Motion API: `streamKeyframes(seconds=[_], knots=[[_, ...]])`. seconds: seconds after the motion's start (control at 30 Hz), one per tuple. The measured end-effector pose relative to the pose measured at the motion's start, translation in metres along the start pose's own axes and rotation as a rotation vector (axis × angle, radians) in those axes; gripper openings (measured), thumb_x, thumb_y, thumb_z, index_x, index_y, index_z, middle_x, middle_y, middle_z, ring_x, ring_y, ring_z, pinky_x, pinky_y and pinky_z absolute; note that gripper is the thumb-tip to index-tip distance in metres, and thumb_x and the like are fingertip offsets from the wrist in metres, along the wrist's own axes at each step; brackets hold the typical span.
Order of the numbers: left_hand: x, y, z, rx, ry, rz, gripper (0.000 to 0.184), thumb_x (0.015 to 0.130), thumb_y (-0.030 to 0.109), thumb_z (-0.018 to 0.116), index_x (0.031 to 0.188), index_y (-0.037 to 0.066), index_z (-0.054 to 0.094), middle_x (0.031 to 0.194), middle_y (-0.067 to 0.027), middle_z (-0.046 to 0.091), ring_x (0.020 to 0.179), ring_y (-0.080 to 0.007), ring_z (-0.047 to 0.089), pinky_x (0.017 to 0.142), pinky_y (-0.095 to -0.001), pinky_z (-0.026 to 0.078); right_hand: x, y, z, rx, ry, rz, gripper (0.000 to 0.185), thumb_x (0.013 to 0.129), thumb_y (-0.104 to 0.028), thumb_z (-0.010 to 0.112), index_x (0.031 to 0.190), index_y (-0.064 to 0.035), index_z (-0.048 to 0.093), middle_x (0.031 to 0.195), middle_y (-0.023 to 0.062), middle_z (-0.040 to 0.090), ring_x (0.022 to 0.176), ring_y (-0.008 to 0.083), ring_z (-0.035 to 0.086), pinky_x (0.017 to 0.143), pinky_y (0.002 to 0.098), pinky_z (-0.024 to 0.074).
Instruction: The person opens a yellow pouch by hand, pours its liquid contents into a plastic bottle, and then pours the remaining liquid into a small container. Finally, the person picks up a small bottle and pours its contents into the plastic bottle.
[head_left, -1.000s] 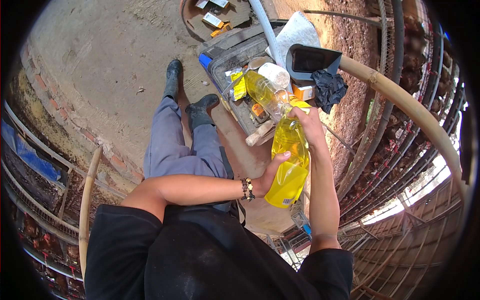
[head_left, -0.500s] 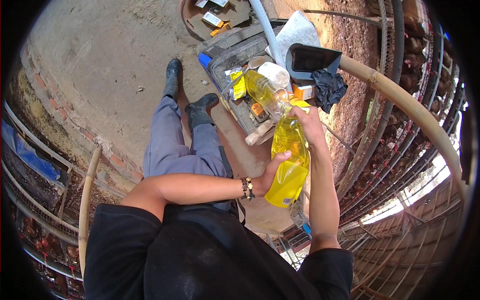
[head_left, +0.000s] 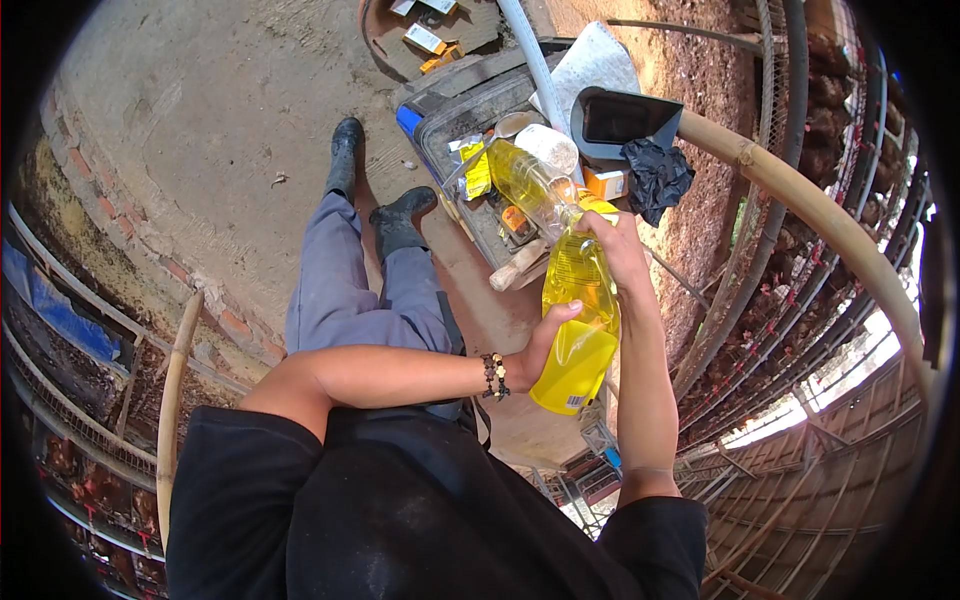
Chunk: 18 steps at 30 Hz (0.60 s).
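A soft plastic refill pouch of yellow liquid, with a barcode near its base, is held between my two hands. My left hand has its fingers behind the lower end and its thumb across the front. Up at the narrow end, my right hand grips the pouch's top corner. That end meets the neck of a clear bottle, which holds yellow liquid in its lower part. My fingers and the pouch hide the exact spot where they join.
The bottle stands on a dark, dirty lid. Around it are a yellow sachet, a white tub, a grey dustpan-like scoop and a crumpled black bag. A bamboo pole curves along the right, beside caged birds.
Almost nothing differs. Both hands keep their hold on the pouch, and the bottle stays in place.
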<state>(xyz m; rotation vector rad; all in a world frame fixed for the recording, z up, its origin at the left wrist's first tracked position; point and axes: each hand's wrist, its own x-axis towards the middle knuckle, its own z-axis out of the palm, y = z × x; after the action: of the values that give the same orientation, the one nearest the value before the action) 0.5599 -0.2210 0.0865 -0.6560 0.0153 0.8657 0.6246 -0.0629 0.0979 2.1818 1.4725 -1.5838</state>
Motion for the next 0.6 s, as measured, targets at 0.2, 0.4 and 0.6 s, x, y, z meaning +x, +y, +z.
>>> streamKeyframes(seconds=[0.2,0.4,0.6], knots=[[0.0001,-0.0003,-0.0003,-0.015,-0.012,-0.007,0.051,0.094,0.048,0.046,0.123,0.007,0.052,0.102,-0.0113,0.066,0.085,-0.0216,0.067,0.075,-0.0341,0.055,-0.0018,-0.0033,0.0019,0.007,0.018,0.001,0.021,0.075,-0.018,0.063,0.08,0.0018,0.064,0.073,0.0034,0.063,0.065,0.0112,0.056,0.062,0.0263,0.044],[0.0004,0.0,-0.0012,-0.02,-0.04,-0.007,0.051,0.094,0.047,0.046,0.123,0.006,0.053,0.103,-0.0116,0.066,0.085,-0.0218,0.067,0.076,-0.0342,0.055,-0.0006,-0.001,0.0017,0.02,0.019,0.004,0.02,0.075,-0.018,0.063,0.079,0.0013,0.064,0.073,0.0029,0.062,0.065,0.011,0.056,0.062,0.0263,0.0438],[0.0023,-0.0009,-0.0005,-0.023,-0.031,0.017,0.051,0.094,0.047,0.045,0.123,0.006,0.053,0.103,-0.0115,0.066,0.085,-0.0219,0.067,0.076,-0.0344,0.055,-0.0021,-0.0038,0.0025,0.02,0.02,0.002,0.02,0.075,-0.018,0.063,0.079,0.0014,0.064,0.073,0.003,0.062,0.066,0.011,0.055,0.063,0.0263,0.0436]])
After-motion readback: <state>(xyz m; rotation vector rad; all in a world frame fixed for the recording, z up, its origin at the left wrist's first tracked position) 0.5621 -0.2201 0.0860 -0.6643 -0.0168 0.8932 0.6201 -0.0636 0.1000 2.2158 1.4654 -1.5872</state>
